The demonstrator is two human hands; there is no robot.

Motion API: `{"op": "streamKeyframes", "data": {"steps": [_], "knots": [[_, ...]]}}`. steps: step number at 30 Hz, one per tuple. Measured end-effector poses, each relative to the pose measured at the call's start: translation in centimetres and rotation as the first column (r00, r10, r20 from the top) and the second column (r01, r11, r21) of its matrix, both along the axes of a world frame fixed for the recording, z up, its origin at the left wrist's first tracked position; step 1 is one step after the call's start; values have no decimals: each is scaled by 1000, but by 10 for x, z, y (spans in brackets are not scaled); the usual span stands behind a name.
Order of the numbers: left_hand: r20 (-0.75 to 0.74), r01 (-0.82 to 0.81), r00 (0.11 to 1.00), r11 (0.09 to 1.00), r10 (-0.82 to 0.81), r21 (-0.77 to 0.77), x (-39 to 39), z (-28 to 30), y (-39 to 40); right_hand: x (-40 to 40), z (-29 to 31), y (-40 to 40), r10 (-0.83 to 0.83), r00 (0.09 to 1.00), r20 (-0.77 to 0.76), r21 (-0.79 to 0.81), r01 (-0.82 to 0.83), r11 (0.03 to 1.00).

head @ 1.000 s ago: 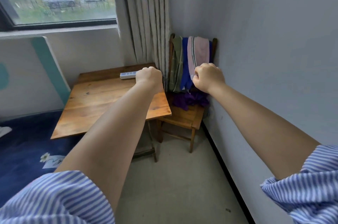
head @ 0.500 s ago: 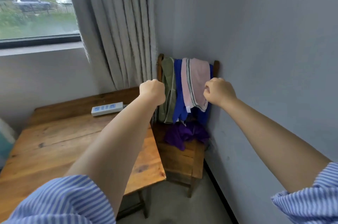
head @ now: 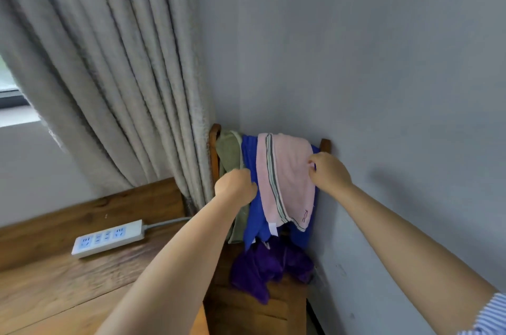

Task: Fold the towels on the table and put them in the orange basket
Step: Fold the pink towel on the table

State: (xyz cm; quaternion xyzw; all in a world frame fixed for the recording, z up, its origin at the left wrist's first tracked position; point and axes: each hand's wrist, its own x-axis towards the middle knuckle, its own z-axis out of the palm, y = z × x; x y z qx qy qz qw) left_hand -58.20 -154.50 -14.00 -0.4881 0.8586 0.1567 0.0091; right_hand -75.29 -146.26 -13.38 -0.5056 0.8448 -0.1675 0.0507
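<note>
Pinching is seen at the right hand (head: 330, 174): its fingertips are closed on the right edge of the pale pink towel with a grey-green stripe (head: 287, 184), which is draped over the top rail of the brown wooden chair (head: 215, 148). The left hand (head: 235, 186) is curled at the pink towel's left edge, w/ knuckles toward the camera; whether cloth is actually held there cannot be told.

Beside the pink towel on the same rail, a bright blue towel (head: 250, 165) and an olive-green towel (head: 228, 151) are hung, overlapped by it. A crumpled purple towel (head: 269, 266) lies on the chair seat. Left of the chair, a white power strip w/ blue sockets (head: 108, 237) rests on the wooden table (head: 41, 293). No orange basket is in view.

Risks, as judged: if the pink towel is lifted by one edge only, it could be dragged askew and slip to the floor. The blue towel, being overlapped, could be pulled off the rail w/ it. A swing toward the table could snag the strip's cable.
</note>
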Motion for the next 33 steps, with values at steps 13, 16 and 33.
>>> {"op": "streamKeyframes", "data": {"steps": [13,16,33], "knots": [[-241,-331,899,927,367,178,-115,-33,-91,-82,-39,-108,-122,974,192,17,121,992],[-268,-392,860,898,435,200,-121,-40,-100,-84,-42,-114,-150,967,204,52,143,988],[-559,-377,769,926,309,-6,-108,5,-86,-82,-28,-102,-83,929,360,-338,213,917]]}}
